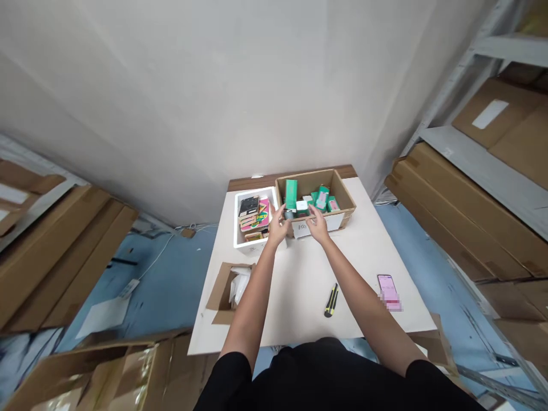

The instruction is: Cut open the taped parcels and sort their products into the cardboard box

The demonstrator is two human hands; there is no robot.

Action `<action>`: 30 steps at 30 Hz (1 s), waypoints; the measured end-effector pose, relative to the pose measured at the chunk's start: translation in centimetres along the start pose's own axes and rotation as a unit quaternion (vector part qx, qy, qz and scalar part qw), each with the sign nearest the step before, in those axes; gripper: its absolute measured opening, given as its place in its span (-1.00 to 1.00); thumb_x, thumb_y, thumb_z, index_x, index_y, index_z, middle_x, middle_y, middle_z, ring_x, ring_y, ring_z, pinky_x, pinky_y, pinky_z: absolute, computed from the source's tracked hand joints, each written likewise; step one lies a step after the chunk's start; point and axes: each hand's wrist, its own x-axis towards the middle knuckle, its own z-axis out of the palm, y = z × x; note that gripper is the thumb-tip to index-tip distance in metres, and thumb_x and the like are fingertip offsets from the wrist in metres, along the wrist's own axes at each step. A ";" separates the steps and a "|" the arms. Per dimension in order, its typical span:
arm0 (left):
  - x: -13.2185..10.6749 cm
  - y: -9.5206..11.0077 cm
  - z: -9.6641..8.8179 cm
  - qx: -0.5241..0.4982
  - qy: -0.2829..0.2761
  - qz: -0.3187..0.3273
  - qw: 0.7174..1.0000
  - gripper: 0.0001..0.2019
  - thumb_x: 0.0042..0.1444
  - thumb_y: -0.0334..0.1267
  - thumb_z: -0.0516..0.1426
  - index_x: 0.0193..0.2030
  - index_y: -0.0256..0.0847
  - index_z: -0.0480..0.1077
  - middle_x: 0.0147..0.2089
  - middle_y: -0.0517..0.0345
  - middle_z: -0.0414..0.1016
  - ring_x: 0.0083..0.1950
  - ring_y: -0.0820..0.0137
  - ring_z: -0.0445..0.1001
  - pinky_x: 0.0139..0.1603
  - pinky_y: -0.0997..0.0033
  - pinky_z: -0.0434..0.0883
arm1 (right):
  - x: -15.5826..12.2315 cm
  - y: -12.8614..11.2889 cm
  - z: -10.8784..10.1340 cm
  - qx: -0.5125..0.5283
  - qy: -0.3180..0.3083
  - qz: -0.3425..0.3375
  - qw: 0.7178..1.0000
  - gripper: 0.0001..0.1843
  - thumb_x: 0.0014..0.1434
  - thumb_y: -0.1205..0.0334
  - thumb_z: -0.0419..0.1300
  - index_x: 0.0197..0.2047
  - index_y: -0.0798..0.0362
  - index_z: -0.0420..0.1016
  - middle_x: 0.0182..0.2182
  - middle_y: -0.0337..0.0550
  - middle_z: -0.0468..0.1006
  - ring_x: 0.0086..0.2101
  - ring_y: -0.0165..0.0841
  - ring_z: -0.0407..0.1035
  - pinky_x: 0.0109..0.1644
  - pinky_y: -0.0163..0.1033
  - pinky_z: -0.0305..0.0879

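Observation:
My left hand (278,227) is at the front left corner of a cardboard box (349,201), its thumb and fingers apart. Beside its fingertips is a small grey item (289,215), its kind unclear. My right hand (318,227) is at the same box's front wall, fingers also spread and nothing visible in them. Inside lie several small green cartons (322,197). One tall green carton (291,194) stands upright near my left fingers, and a white-ended carton (302,205) sits between my hands. A white label with handwriting (301,229) is on the front wall.
Left of the cardboard box, a white foam box (236,220) holds colourful packets (257,217). An opened small carton (220,291) with white plastic (238,284) is nearer me. A utility knife (331,301) and a phone (387,291) lie on the table (295,285). Shelves with cartons flank both sides.

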 end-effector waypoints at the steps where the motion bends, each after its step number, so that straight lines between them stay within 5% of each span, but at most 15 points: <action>1: -2.2 -1.0 -1.7 0.012 0.005 -0.010 1.000 -0.34 0.32 -0.16 0.23 0.54 -0.02 0.27 0.54 -0.05 0.31 0.48 0.09 0.36 0.38 0.06 0.47 | -1.5 -0.2 2.0 -0.007 -0.029 -0.004 1.000 -0.30 0.26 0.14 0.21 0.46 -0.09 0.38 0.37 0.04 0.41 0.31 -0.08 0.35 0.29 0.07 0.46; 9: -19.9 -7.7 -18.7 0.125 0.055 -0.139 0.981 -0.29 0.21 -0.36 0.18 0.52 -0.09 0.30 0.51 -0.08 0.36 0.47 0.13 0.38 0.37 0.04 0.48 | -13.3 -2.5 19.0 -0.032 -0.211 0.002 0.977 -0.29 0.26 0.25 0.19 0.47 -0.11 0.39 0.45 -0.01 0.30 0.40 -0.10 0.24 0.35 0.10 0.43; 11: -23.3 -8.9 -22.2 0.161 0.019 -0.152 0.975 -0.32 0.19 -0.39 0.18 0.48 -0.14 0.35 0.46 -0.09 0.42 0.46 0.15 0.40 0.44 0.04 0.42 | -16.1 -2.9 22.9 -0.047 -0.230 0.003 0.972 -0.31 0.24 0.27 0.22 0.45 -0.11 0.42 0.45 -0.01 0.31 0.41 -0.10 0.23 0.41 0.10 0.36; 15: -29.4 -11.4 -26.6 0.248 -0.147 -0.182 0.940 -0.36 0.07 -0.29 0.36 0.34 -0.19 0.51 0.52 -0.16 0.35 0.56 0.00 0.27 0.57 -0.03 0.24 | -22.0 -2.3 28.2 -0.117 -0.266 0.024 0.957 -0.32 0.20 0.30 0.29 0.40 -0.04 0.49 0.43 0.06 0.32 0.42 -0.06 0.23 0.53 0.12 0.17; 19: -34.4 -13.5 -27.7 0.297 -0.254 -0.220 0.894 -0.13 -0.19 -0.21 0.54 0.35 -0.15 0.49 0.70 -0.16 -0.10 0.67 -0.18 -0.04 0.53 -0.08 0.28 | -29.0 -0.6 29.0 -0.248 -0.285 0.104 0.920 -0.19 0.11 0.25 0.45 0.43 -0.03 0.43 0.52 0.13 0.16 0.49 0.05 0.09 0.53 0.16 0.14; 22: -36.6 -13.9 -26.5 0.293 -0.269 -0.244 0.885 -0.22 -0.02 -0.27 0.47 0.39 -0.01 0.44 0.73 0.00 -0.23 0.55 -0.06 0.29 0.37 0.01 0.46 | -33.8 0.4 27.4 -0.321 -0.301 0.142 0.887 -0.15 0.06 0.23 0.54 0.41 -0.03 0.46 0.59 0.13 -0.01 0.54 0.07 -0.06 0.53 0.11 0.12; 26: -37.7 -12.7 -23.3 0.307 -0.246 -0.221 0.892 -0.42 0.11 -0.36 0.37 0.29 0.00 0.51 0.72 0.08 -0.12 0.52 0.03 0.33 0.43 0.09 0.39 | -38.0 1.0 25.3 -0.362 -0.272 0.180 0.873 -0.52 0.17 0.25 0.49 0.17 -0.03 0.64 0.61 0.05 -0.05 0.51 0.00 0.07 0.47 0.03 0.25; 30: -38.5 -10.6 -20.4 0.325 -0.223 -0.209 0.895 -0.60 0.22 -0.40 0.28 0.19 -0.05 0.57 0.65 0.05 0.11 0.54 0.10 0.28 0.42 0.16 0.37 | -39.0 0.6 23.5 -0.381 -0.217 0.194 0.877 -0.81 0.26 0.30 0.39 -0.05 -0.04 0.68 0.58 -0.06 0.11 0.38 -0.07 0.33 0.35 -0.04 0.41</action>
